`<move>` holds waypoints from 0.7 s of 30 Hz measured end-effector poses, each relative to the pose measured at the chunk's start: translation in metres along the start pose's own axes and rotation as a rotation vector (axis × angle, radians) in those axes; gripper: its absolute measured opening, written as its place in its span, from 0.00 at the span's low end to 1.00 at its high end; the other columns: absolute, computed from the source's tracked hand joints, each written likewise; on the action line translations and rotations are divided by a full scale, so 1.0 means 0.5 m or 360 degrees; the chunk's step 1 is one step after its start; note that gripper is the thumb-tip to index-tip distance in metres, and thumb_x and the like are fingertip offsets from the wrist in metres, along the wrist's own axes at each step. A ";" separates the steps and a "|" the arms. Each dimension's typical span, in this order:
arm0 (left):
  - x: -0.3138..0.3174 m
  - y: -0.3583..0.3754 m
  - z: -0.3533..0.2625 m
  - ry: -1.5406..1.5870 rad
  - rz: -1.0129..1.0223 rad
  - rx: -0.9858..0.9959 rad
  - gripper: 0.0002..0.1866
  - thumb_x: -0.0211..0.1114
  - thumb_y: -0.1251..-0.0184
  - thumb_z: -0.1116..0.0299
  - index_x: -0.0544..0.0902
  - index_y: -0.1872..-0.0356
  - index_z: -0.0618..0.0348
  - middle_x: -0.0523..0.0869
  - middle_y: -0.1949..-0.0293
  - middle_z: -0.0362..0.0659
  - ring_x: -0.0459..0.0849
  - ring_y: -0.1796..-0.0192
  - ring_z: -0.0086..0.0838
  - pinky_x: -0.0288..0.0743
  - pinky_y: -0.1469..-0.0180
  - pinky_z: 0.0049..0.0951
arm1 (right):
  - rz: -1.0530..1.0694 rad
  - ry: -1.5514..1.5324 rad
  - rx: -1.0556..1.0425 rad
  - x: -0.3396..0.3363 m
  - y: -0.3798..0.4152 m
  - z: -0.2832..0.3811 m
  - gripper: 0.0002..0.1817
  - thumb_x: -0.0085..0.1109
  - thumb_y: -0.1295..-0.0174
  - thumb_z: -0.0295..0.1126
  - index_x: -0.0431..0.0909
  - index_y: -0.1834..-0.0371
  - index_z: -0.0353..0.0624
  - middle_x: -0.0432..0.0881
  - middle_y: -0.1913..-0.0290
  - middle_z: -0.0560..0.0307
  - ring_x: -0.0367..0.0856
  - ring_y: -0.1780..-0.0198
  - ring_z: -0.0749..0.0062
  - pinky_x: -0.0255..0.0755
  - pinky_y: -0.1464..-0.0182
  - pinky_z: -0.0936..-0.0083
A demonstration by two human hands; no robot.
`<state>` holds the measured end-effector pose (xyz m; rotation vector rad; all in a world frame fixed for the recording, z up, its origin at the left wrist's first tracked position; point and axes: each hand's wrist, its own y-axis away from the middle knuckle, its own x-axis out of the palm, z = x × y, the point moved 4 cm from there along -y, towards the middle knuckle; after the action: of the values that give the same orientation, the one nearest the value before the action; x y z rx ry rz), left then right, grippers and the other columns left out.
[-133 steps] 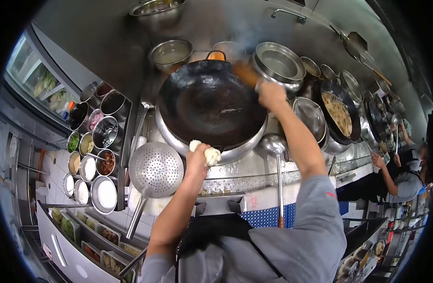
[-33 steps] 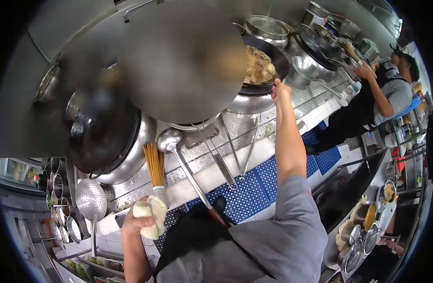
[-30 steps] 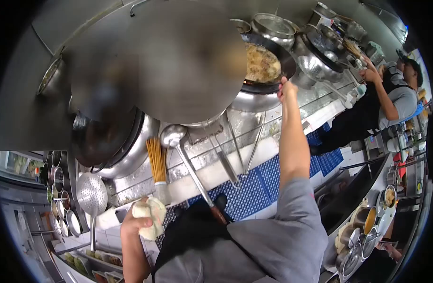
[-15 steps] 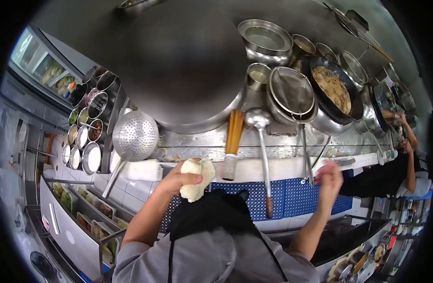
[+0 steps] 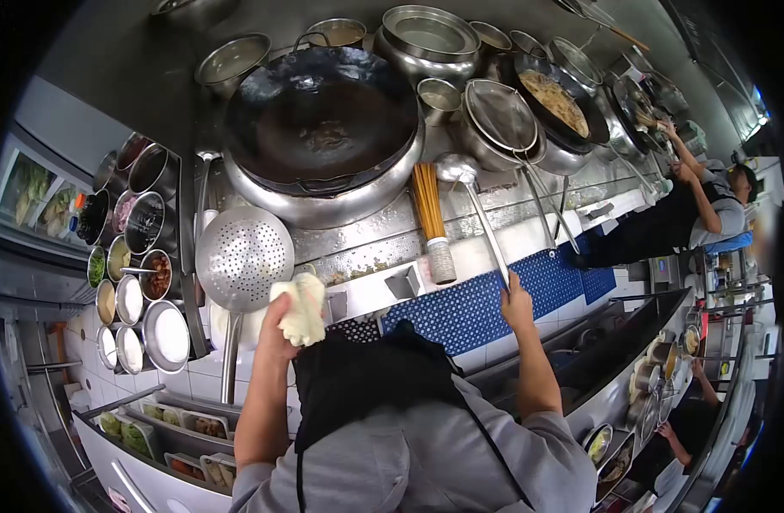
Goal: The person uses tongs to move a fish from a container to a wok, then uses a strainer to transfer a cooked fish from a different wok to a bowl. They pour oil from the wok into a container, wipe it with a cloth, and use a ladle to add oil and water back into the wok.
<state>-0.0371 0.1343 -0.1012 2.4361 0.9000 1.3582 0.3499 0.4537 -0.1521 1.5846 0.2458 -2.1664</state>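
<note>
My left hand is closed on a folded pale cloth, close to the round perforated strainer. My right hand grips the end of the handle of a steel ladle, whose bowl rests on the stove top. Between my hands lies a bamboo wok brush with a wrapped grip. In front of me a large dark wok sits on a steel ring, with a little liquid at its bottom.
A second wok with brownish food stands to the right, beside sieves over a pot. Several steel containers of ingredients fill the left side. A co-worker works at the far right; another person's arm shows lower right.
My right hand has moved left and closed on the ladle's handle. My left hand with the cloth has shifted left and down. The steam or blur over the wok has gone, so its inside shows.
</note>
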 end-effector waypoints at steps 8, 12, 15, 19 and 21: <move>0.081 0.006 0.025 -0.0105 0.0025 0.0102 0.31 0.72 0.44 0.57 0.72 0.45 0.65 0.83 0.60 0.52 0.85 0.60 0.40 0.83 0.59 0.39 | 0.0539 -0.1769 0.0537 -0.043 0.055 0.222 0.15 0.54 0.32 0.29 0.71 0.43 0.46 0.68 0.83 0.66 0.64 0.88 0.82 0.60 0.90 0.80; 0.163 -0.058 0.049 -0.0226 -0.0052 0.0050 0.21 0.70 0.42 0.66 0.77 0.52 0.66 0.84 0.65 0.48 0.85 0.68 0.34 0.81 0.68 0.32 | 0.0465 -0.1910 0.0561 -0.018 0.039 0.259 0.13 0.53 0.32 0.29 0.71 0.44 0.46 0.68 0.82 0.65 0.65 0.88 0.81 0.61 0.90 0.79; 0.204 -0.105 0.074 -0.0349 -0.0010 0.0111 0.19 0.69 0.40 0.65 0.77 0.51 0.64 0.84 0.64 0.47 0.85 0.67 0.33 0.81 0.65 0.32 | 0.0507 -0.1799 0.0485 -0.040 0.038 0.258 0.14 0.53 0.32 0.29 0.71 0.45 0.44 0.67 0.82 0.65 0.65 0.88 0.82 0.61 0.90 0.79; 0.278 -0.151 0.119 -0.0741 0.0112 0.0155 0.20 0.67 0.35 0.60 0.78 0.50 0.65 0.85 0.62 0.46 0.85 0.65 0.27 0.79 0.65 0.28 | 0.0124 -0.1328 0.0111 -0.106 0.050 0.249 0.17 0.52 0.35 0.28 0.70 0.42 0.43 0.70 0.83 0.59 0.70 0.86 0.66 0.69 0.82 0.68; 0.341 -0.178 0.156 -0.0972 0.0255 0.0155 0.28 0.53 0.26 0.48 0.72 0.39 0.63 0.84 0.56 0.44 0.84 0.58 0.28 0.78 0.55 0.29 | -0.0396 -0.0811 -0.0410 -0.142 0.064 0.279 0.21 0.52 0.37 0.26 0.69 0.39 0.41 0.71 0.84 0.55 0.73 0.85 0.54 0.74 0.76 0.63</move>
<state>0.0574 0.3158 -0.0660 2.7896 0.6308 0.5363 0.2618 0.3880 -0.0363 0.8632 0.5527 -2.5183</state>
